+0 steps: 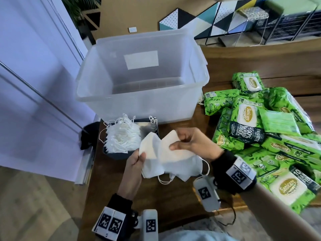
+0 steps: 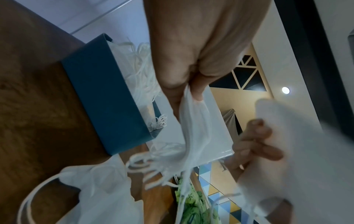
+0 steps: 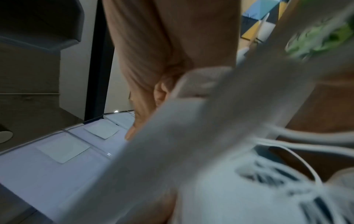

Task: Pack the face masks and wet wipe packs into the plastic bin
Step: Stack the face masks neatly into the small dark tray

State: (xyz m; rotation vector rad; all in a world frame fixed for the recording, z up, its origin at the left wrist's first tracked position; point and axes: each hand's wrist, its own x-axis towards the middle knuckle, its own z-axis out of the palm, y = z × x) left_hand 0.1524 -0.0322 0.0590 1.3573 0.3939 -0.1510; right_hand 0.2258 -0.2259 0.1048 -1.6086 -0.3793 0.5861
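A handful of white face masks [image 1: 166,159] hangs just above the wooden table, held by both hands. My left hand [image 1: 137,161] pinches the stack's left edge; in the left wrist view its thumb and fingers [image 2: 191,91] clamp the folded masks [image 2: 193,128]. My right hand [image 1: 189,145] grips the stack's upper right part, blurred white masks [image 3: 201,144] filling the right wrist view. More masks [image 1: 121,138] fill a dark blue box [image 1: 118,156] in front of the clear plastic bin [image 1: 139,96]. Green wet wipe packs [image 1: 260,129] lie heaped at the right.
The bin looks bare inside apart from a white label [image 1: 141,60] on its far wall. A white wall panel [image 1: 34,84] runs along the left of the table. Patterned boards and wire stools [image 1: 251,23] stand beyond the table's far edge [image 1: 260,49].
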